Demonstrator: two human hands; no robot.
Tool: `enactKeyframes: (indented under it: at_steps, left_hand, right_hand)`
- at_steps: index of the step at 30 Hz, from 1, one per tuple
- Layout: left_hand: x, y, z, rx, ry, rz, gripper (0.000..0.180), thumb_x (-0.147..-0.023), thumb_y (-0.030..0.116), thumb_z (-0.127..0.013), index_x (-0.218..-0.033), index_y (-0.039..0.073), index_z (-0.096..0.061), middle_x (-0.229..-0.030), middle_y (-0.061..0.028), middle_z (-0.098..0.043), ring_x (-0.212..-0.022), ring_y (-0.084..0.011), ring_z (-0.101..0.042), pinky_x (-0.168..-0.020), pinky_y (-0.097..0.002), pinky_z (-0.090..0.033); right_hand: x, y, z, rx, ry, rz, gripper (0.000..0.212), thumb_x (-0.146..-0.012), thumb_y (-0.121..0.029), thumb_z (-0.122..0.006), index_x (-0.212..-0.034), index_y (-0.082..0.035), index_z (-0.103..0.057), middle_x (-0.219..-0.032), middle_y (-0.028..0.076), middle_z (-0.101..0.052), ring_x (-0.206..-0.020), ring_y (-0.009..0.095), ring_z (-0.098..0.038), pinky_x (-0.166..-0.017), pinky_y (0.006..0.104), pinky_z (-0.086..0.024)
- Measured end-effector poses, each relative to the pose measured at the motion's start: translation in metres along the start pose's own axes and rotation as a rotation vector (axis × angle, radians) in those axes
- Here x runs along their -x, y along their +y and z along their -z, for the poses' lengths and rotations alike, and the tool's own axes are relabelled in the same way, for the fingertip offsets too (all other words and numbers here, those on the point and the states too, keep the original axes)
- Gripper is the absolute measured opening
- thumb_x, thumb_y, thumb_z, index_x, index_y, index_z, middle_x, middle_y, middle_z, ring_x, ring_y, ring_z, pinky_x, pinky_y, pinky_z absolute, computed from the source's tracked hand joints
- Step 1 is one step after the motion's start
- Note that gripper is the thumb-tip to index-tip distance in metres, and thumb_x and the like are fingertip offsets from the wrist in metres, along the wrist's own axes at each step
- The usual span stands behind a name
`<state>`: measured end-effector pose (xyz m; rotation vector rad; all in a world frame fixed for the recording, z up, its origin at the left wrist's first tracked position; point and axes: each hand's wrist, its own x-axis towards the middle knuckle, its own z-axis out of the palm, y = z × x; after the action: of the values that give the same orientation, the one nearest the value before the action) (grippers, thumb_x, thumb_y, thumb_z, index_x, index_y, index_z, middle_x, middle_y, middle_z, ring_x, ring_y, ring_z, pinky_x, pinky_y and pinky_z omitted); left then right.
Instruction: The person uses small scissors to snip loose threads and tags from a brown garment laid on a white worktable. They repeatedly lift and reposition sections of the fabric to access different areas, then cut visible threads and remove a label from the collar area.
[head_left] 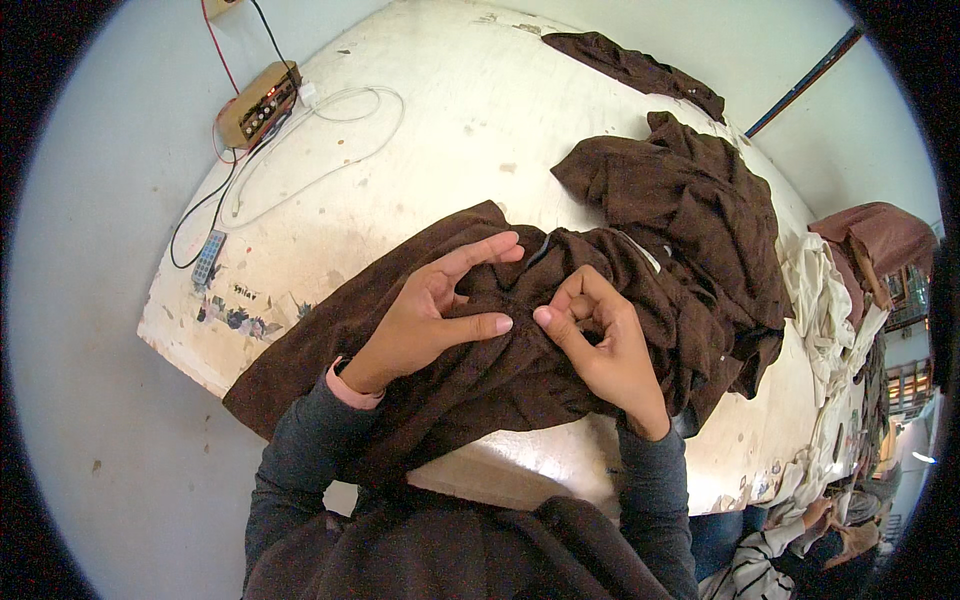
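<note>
A dark brown garment [470, 380] of soft cloth lies bunched in front of me, its left part hanging over the near edge of the table. My left hand [430, 305] rests over it with the thumb held apart from the stretched fingers, and a fold of the cloth shows between them. Close by on the right, my right hand [600, 335] is closed, thumb and curled fingers drawn together at the same fold. Whatever sits between those fingertips is too small or hidden to make out. A pale strip [640, 252] shows on the cloth beyond my right hand.
More brown garments [690, 190] lie heaped at the far right, with another brown piece [640, 75] behind. On the worn white table [450, 120] are a power box [262, 105] with cables and a remote control [208, 257]. Pale cloth [820, 310] and another person [770, 560] are at right.
</note>
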<state>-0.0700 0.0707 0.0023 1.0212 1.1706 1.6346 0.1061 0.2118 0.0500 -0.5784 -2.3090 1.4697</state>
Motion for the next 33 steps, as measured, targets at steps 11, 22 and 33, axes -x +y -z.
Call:
enactKeyframes:
  at_steps: [11, 22, 33]
  left_hand:
    - [-0.003, -0.009, 0.003, 0.014, -0.052, -0.083, 0.069, -0.092, 0.003, -0.073, -0.155, 0.003, -0.044, -0.149, -0.0116, -0.055, -0.136, -0.0172, -0.05, -0.109, -0.0305, -0.045]
    - [-0.001, -0.003, 0.004, -0.407, -0.276, -0.26, 0.033, -0.094, 0.001, -0.063, -0.126, 0.005, -0.07, -0.13, -0.0121, -0.066, -0.126, -0.0228, -0.059, -0.108, -0.0377, -0.045]
    - [-0.001, 0.002, 0.0, -0.425, -0.011, -0.289, 0.048, -0.087, -0.01, -0.057, -0.132, 0.003, -0.068, -0.124, -0.01, -0.066, -0.12, -0.0204, -0.061, -0.108, -0.0327, -0.044]
  right_hand:
    - [0.0, 0.006, -0.004, 0.555, 0.097, 0.443, 0.028, -0.073, -0.008, -0.075, -0.1, -0.011, -0.072, -0.083, 0.007, -0.069, -0.066, 0.024, -0.065, -0.063, 0.0321, -0.048]
    - [-0.005, 0.023, -0.007, 0.367, 0.228, 0.424, 0.018, -0.087, -0.012, -0.076, -0.099, -0.004, -0.066, -0.081, 0.011, -0.064, -0.069, 0.024, -0.065, -0.065, 0.0339, -0.051]
    - [0.006, -0.003, -0.007, 0.462, 0.143, 0.172, 0.032, -0.091, -0.029, -0.076, -0.105, -0.007, -0.057, -0.082, 0.014, -0.071, -0.072, 0.032, -0.073, -0.062, 0.0381, -0.055]
